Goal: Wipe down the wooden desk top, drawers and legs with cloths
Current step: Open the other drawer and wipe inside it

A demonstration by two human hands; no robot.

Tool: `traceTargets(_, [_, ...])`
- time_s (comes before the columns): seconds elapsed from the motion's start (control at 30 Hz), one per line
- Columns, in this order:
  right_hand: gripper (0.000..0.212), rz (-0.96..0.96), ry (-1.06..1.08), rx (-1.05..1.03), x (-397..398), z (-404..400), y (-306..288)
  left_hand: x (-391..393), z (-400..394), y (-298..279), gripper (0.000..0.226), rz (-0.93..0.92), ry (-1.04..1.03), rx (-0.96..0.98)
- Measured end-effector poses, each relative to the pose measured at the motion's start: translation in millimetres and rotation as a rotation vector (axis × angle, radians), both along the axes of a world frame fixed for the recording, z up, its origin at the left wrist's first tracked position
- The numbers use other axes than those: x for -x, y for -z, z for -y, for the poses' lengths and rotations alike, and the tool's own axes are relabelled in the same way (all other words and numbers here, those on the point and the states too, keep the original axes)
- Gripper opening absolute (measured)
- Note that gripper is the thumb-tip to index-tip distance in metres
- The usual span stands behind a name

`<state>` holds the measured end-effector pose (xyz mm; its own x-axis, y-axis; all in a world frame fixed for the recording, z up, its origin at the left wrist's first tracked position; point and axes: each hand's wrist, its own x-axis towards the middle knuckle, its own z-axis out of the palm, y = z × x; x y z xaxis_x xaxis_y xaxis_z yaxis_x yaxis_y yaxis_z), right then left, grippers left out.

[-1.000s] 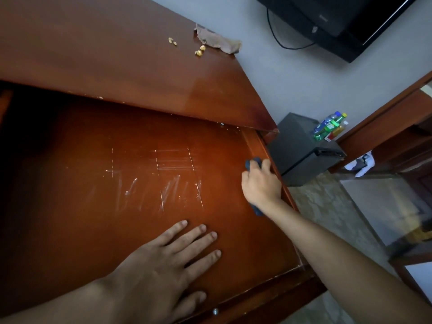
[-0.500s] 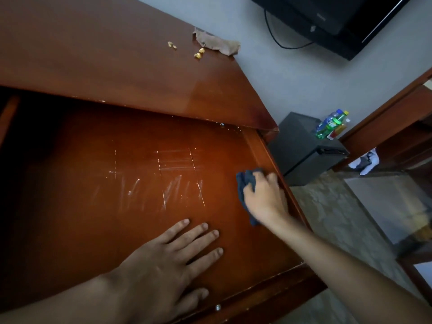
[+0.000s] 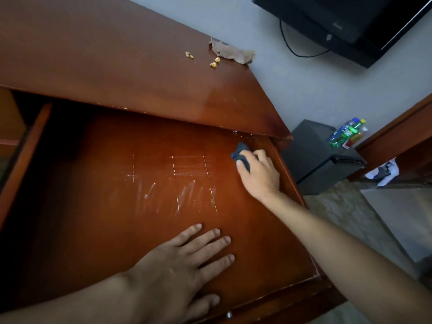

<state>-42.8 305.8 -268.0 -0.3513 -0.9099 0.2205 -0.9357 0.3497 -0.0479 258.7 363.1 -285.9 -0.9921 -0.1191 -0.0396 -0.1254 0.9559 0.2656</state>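
Note:
A wide wooden drawer stands pulled out under the reddish-brown desk top. Its floor bears pale scratch marks in the middle. My right hand presses a small dark blue cloth onto the drawer floor near the back right corner, close to the right side wall. My left hand lies flat, fingers spread, on the drawer floor near the front edge, holding nothing.
A crumpled brown cloth and small yellow crumbs lie at the desk top's far right corner. To the right stand a black box with bottles on it, a wall-mounted TV and wooden furniture.
My right hand slid the blue cloth from the right side wall leftward, then toward the back of the drawer. My left hand stayed flat in place.

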Motion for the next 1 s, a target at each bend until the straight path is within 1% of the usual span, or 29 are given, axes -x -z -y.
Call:
traceTargets(0.1, [0.035, 0.133, -0.260, 0.037, -28, -44, 1, 4, 0, -4, 0.068, 0.070, 0.017, -0.056])
traceTargets(0.17, [0.032, 0.161, -0.381, 0.009, -36, -58, -1, 4, 1, -1, 0.069, 0.089, 0.024, -0.064])
traceTargets(0.2, [0.029, 0.149, -0.406, 0.005, -33, -54, -1, 5, 1, -1, 0.068, 0.091, 0.026, -0.053])
traceTargets(0.23, [0.028, 0.127, -0.388, 0.013, -28, -43, -1, 6, 1, -1, 0.068, 0.099, 0.032, -0.046])
traceTargets(0.3, [0.032, 0.087, -0.251, 0.048, -18, -6, -2, 6, 1, -2, 0.068, 0.116, 0.036, -0.044])
traceTargets(0.37, [0.038, 0.087, -0.105, 0.073, -12, 32, -3, 5, 2, -3, 0.068, 0.111, 0.041, -0.055])
traceTargets(0.4, [0.038, 0.099, -0.076, 0.075, -15, 45, -3, 6, 2, -3, 0.068, 0.113, 0.046, -0.058])
traceTargets(0.43, [0.036, 0.119, -0.098, 0.063, -21, 52, -2, 6, 2, -5, 0.068, 0.119, 0.048, -0.062])
traceTargets(0.53, [0.029, 0.233, -0.360, -0.014, -42, 40, -1, 7, 3, -5, 0.068, 0.151, 0.055, -0.070])
traceTargets(0.57, [0.029, 0.250, -0.435, -0.037, -42, 35, 0, 8, 3, -5, 0.067, 0.144, 0.055, -0.070])
traceTargets(0.6, [0.028, 0.242, -0.463, -0.036, -37, 35, 0, 7, 3, -4, 0.067, 0.135, 0.053, -0.070])
traceTargets(0.63, [0.028, 0.232, -0.422, -0.007, -30, 40, 0, 7, 3, -4, 0.067, 0.133, 0.053, -0.067])
traceTargets(0.7, [0.029, 0.209, -0.208, 0.079, -19, 54, -3, 6, 2, -4, 0.067, 0.126, 0.050, -0.064])
traceTargets(0.73, [0.029, 0.174, -0.138, 0.105, -19, 57, -2, 6, 1, -4, 0.067, 0.120, 0.042, -0.065])
traceTargets(0.77, [0.029, 0.140, -0.125, 0.113, -24, 57, 1, 6, 1, -4, 0.068, 0.120, 0.040, -0.066])
traceTargets(0.8, [0.029, 0.125, -0.167, 0.111, -34, 52, 3, 6, 1, -5, 0.068, 0.127, 0.045, -0.069])
traceTargets(0.9, [0.029, 0.179, -0.464, 0.071, -58, 20, 8, 7, 2, -5, 0.067, 0.136, 0.048, -0.076])
traceTargets(0.93, [0.029, 0.172, -0.510, 0.064, -55, 16, 7, 7, 3, -5, 0.068, 0.131, 0.044, -0.074])
traceTargets(0.97, [0.029, 0.151, -0.479, 0.070, -46, 21, 5, 7, 2, -6, 0.068, 0.125, 0.038, -0.075])
traceTargets(1.0, [0.029, 0.127, -0.370, 0.086, -37, 30, 1, 6, 2, -8, 0.068, 0.124, 0.034, -0.078])
